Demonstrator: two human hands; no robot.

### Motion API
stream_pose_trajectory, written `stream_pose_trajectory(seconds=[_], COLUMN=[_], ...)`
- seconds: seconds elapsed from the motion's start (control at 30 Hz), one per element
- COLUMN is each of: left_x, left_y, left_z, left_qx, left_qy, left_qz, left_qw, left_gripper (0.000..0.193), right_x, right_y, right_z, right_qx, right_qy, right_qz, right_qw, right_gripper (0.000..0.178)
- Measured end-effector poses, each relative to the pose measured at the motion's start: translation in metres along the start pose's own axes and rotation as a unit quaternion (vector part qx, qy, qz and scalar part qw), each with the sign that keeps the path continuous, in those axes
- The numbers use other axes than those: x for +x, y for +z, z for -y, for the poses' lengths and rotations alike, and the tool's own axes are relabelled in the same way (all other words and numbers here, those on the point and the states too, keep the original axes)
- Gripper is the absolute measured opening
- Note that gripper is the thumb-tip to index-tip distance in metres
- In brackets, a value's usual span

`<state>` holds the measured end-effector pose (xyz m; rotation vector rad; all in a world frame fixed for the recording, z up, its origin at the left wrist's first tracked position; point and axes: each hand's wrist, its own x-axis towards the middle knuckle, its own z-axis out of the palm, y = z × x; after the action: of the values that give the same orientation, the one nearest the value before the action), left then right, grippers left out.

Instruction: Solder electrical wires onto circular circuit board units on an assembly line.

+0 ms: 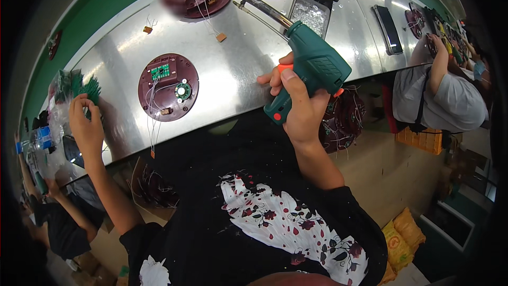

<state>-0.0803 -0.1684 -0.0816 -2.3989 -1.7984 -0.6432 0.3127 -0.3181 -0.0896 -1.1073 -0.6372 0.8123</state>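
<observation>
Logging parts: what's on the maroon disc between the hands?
On the maroon disc sit a green circuit board, a round green-ringed component, a small brown piece and thin white wires. What's beneath the board is hidden.

dk grn soldering gun (319, 62), maroon disc (168, 96)

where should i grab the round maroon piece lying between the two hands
Probably grip the maroon piece by its right rim, coming from the right: that edge looks bare, while thin white wires lie left of centre and trail past its near edge.
</observation>
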Motion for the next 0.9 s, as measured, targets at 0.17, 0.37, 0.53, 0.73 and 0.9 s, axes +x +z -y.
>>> stream_pose_trajectory(seconds=[0.17, 0.37, 0.53, 0.73, 0.9], left_x=[0.005, 0.009, 0.001, 0.019, 0.009], left_y=[-0.002, 0.001, 0.004, 0.008, 0.001], left_z=[-0.003, 0.0, 0.02, -0.018, -0.058], left_qx=[-0.015, -0.021, -0.003, -0.046, -0.115], left_qy=[0.007, 0.0, 0.039, 0.091, 0.067], left_qz=[-0.014, -0.007, -0.017, -0.1, -0.077], left_qw=[1.0, 1.0, 0.999, 0.99, 0.988], left_gripper=[0.009, 0.011, 0.008, 0.009, 0.011], right_x=[0.0, 0.002, 0.002, -0.003, -0.003], right_y=[0.0, 0.003, 0.006, -0.002, -0.002], right_z=[0.001, 0.0, -0.01, 0.0, -0.004], right_qx=[-0.004, 0.02, 0.041, 0.004, -0.013], right_qy=[-0.008, -0.015, 0.002, -0.015, -0.027], right_qz=[0.008, 0.015, 0.015, 0.024, 0.081], right_qw=[1.0, 1.0, 0.999, 1.0, 0.996], right_gripper=[0.019, 0.019, 0.02, 0.022, 0.023])
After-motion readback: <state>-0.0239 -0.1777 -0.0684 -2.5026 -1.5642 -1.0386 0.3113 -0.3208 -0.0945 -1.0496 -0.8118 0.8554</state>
